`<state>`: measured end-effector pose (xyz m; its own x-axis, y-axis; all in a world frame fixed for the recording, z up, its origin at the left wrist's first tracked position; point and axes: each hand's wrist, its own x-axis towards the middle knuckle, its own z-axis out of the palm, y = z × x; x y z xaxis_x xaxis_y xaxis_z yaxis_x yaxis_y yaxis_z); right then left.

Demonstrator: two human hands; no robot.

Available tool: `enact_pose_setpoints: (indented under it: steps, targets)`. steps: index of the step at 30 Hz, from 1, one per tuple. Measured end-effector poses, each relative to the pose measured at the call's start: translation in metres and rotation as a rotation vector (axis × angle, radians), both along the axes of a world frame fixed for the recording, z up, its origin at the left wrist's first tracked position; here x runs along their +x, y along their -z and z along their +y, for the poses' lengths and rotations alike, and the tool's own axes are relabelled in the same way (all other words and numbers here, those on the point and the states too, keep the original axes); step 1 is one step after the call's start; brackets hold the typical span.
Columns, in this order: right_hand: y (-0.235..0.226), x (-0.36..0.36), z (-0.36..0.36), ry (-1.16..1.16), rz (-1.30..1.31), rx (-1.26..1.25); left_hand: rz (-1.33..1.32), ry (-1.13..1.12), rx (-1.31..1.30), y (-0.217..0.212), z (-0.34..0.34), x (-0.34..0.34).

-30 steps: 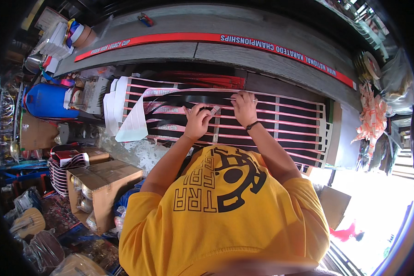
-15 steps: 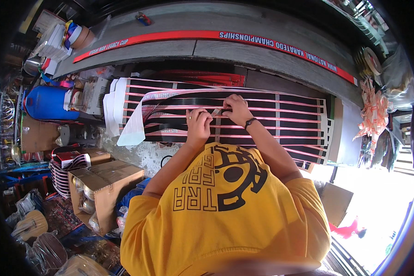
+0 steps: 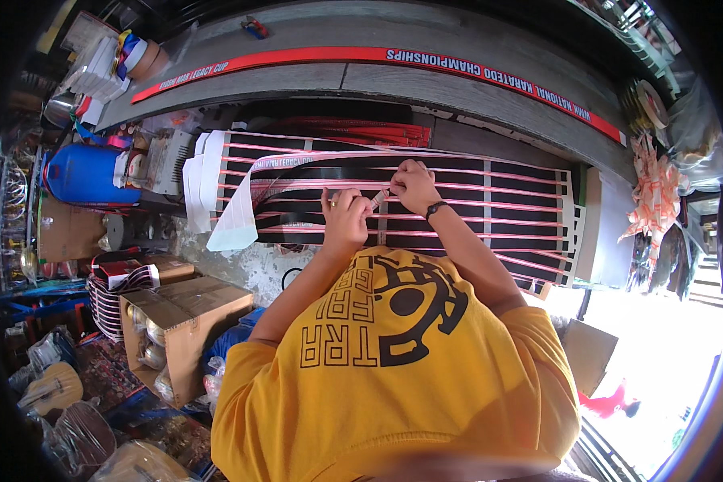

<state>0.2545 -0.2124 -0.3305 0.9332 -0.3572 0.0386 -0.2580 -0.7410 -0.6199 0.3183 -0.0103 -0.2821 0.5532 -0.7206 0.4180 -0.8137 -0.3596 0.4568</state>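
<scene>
A large sheet (image 3: 506, 201) of black bands and pink stripes lies flat on the bench in front of me. My left hand (image 3: 345, 218) and my right hand (image 3: 414, 185) meet over the middle of the sheet. Between their fingertips is a slim, pale, short piece (image 3: 379, 198), pinched from both ends; I cannot tell whether it is a strip end or a small tool. A dark band circles my right wrist. A long loose strip (image 3: 241, 210) with a white back curls off the sheet's left end.
A long red banner (image 3: 490, 68) runs along the grey ledge behind the sheet. At the left are a blue drum (image 3: 84, 173), an open cardboard box (image 3: 186, 317) and a striped roll (image 3: 120, 281). Pale ribbon bows (image 3: 659, 189) hang at the right.
My hands lay apart and flat on the sheet a second ago. They have since drawn together at its middle and closed on the slim pale piece.
</scene>
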Motion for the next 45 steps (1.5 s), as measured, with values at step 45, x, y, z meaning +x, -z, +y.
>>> enact_pose_setpoints:
  steps: [45]
  targets:
    - [-0.013, -0.026, 0.010, -0.123, -0.061, -0.095, -0.090, 0.051, 0.135, -0.057, 0.056, -0.035]
